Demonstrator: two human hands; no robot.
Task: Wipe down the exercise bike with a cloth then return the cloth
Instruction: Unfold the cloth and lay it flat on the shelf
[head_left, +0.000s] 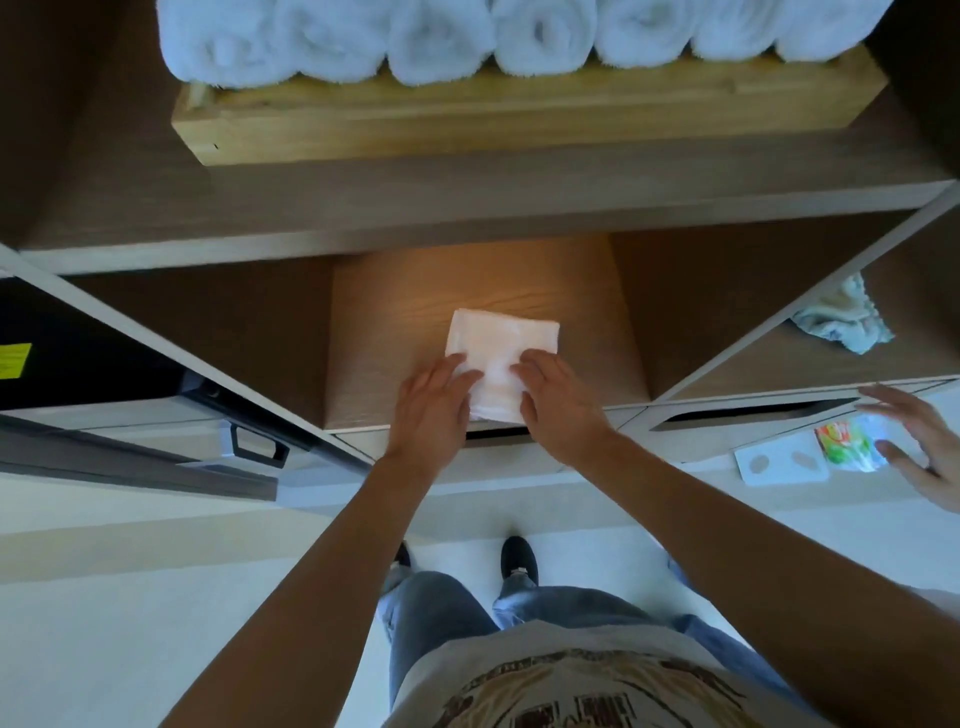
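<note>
1. One folded white cloth lying flat on the lit wooden shelf, partly under both hands' fingertips.
2. Left hand flat, fingers straight and slightly spread, touching the cloth's left edge; right hand flat too, fingers resting on its right side.
3. Judged as either picking up or returning; cannot tell which.
4. Best handled by keeping the fold square, pressing evenly, and keeping the near edge, now at the shelf lip, from overhanging.
5. Above the hands: seven rolled towels in one wooden box.
6. Right of the hands: one crumpled rag, a third hand by a bright packet.
</note>
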